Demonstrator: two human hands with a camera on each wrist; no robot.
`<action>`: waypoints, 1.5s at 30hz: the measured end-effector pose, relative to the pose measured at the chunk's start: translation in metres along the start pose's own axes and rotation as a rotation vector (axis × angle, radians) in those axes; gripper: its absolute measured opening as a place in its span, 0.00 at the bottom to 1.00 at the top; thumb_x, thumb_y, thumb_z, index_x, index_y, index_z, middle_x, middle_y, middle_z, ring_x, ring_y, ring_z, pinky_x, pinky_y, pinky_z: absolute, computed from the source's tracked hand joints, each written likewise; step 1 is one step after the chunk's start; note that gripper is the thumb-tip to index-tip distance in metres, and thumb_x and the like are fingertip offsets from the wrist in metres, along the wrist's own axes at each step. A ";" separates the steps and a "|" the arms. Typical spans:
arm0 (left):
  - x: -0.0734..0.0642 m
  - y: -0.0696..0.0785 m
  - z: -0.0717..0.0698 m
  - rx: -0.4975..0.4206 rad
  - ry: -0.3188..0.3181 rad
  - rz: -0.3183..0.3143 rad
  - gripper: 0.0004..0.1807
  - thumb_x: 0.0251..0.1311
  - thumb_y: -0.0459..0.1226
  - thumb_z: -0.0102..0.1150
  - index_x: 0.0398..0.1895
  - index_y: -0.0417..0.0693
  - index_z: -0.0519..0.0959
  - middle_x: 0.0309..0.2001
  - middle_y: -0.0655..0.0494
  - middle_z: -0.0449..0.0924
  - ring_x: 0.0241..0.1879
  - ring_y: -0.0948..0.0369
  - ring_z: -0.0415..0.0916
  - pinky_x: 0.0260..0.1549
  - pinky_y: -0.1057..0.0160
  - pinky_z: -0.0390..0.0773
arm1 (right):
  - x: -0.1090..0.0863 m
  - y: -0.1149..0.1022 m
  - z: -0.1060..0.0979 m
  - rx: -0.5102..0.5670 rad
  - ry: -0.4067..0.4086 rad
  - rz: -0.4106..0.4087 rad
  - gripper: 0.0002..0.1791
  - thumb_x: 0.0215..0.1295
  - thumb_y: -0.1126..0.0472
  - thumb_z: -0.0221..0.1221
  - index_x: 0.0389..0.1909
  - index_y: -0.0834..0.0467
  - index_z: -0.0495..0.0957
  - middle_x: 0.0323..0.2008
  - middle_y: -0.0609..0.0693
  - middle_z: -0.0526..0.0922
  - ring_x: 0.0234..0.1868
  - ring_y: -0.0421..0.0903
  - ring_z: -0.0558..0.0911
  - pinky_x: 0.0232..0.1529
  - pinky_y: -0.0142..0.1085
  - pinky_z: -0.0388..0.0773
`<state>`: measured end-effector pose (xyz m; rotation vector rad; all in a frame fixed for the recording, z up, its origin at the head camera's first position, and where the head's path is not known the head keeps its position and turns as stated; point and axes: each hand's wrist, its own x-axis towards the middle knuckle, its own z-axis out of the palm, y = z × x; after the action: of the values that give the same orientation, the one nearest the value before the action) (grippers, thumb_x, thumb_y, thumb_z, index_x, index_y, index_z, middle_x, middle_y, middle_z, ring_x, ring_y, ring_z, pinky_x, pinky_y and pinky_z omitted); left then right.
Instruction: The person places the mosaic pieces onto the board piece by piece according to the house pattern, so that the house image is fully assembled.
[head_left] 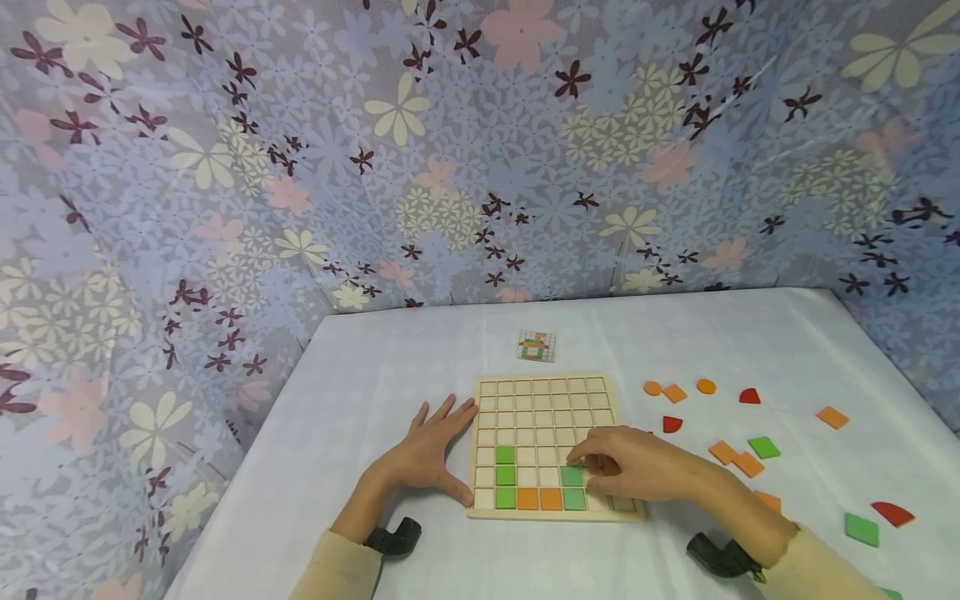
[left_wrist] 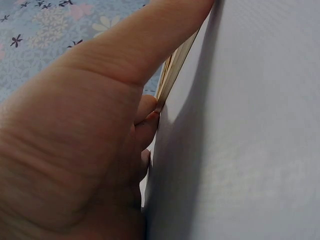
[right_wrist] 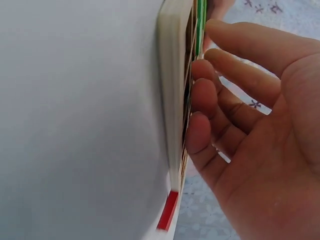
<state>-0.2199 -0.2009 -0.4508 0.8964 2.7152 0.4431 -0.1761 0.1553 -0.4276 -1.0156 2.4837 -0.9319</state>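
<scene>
White-covered counter [head_left: 382,358], floral cloth [head_left: 517,150] behind. Grid board [head_left: 555,515] there, left grip [head_left: 423,457] splayed against left edge. Right grip [head_left: 637,462] bent at green tile [head_left: 572,476], second row from bottom; cannot tell if pinching. Step apparently seating tile; next calls for light flat press.

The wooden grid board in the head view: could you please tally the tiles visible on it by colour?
Green tiles: 5
Orange tiles: 2
Total: 7 visible; the right hand covers some squares, so anything hidden there is uncounted.
</scene>
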 end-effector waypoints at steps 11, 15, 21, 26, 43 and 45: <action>0.001 -0.003 0.001 0.000 -0.007 -0.010 0.77 0.18 0.78 0.62 0.78 0.58 0.44 0.76 0.64 0.39 0.74 0.56 0.29 0.68 0.45 0.28 | -0.029 0.012 -0.014 0.125 0.004 0.046 0.15 0.62 0.54 0.65 0.50 0.47 0.80 0.33 0.39 0.78 0.30 0.39 0.75 0.29 0.30 0.75; 0.001 -0.003 0.002 0.003 -0.005 -0.010 0.77 0.18 0.78 0.63 0.78 0.58 0.44 0.76 0.64 0.39 0.74 0.57 0.29 0.68 0.45 0.28 | -0.045 0.014 -0.015 0.124 0.042 0.051 0.16 0.61 0.53 0.65 0.50 0.47 0.80 0.33 0.40 0.78 0.30 0.38 0.74 0.29 0.30 0.74; 0.000 -0.003 0.003 0.007 -0.012 -0.010 0.77 0.18 0.78 0.63 0.78 0.58 0.44 0.76 0.64 0.39 0.74 0.56 0.29 0.68 0.45 0.28 | -0.067 0.017 -0.017 0.115 0.059 0.061 0.17 0.61 0.50 0.65 0.51 0.45 0.80 0.33 0.38 0.77 0.28 0.37 0.74 0.27 0.29 0.74; 0.001 -0.002 0.002 -0.002 -0.010 -0.017 0.77 0.18 0.78 0.63 0.78 0.58 0.44 0.76 0.64 0.39 0.74 0.57 0.29 0.68 0.45 0.28 | -0.081 0.019 -0.024 0.111 0.072 0.133 0.18 0.60 0.48 0.65 0.51 0.45 0.79 0.34 0.38 0.77 0.29 0.38 0.74 0.27 0.30 0.73; 0.002 -0.003 0.000 -0.005 -0.002 -0.005 0.77 0.18 0.77 0.64 0.77 0.57 0.45 0.76 0.62 0.41 0.74 0.55 0.30 0.67 0.42 0.29 | -0.144 0.031 -0.058 0.081 0.203 0.162 0.21 0.64 0.59 0.63 0.59 0.52 0.75 0.33 0.43 0.78 0.29 0.38 0.74 0.23 0.31 0.70; 0.003 -0.003 0.000 -0.006 -0.004 -0.003 0.77 0.18 0.77 0.64 0.77 0.57 0.45 0.76 0.62 0.41 0.74 0.55 0.30 0.67 0.42 0.29 | -0.154 0.035 -0.058 0.071 0.221 0.170 0.21 0.64 0.59 0.62 0.59 0.52 0.75 0.34 0.41 0.77 0.29 0.38 0.74 0.23 0.31 0.69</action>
<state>-0.2235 -0.2017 -0.4519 0.8905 2.7102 0.4478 -0.1139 0.3097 -0.4035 -0.6990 2.6429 -1.1216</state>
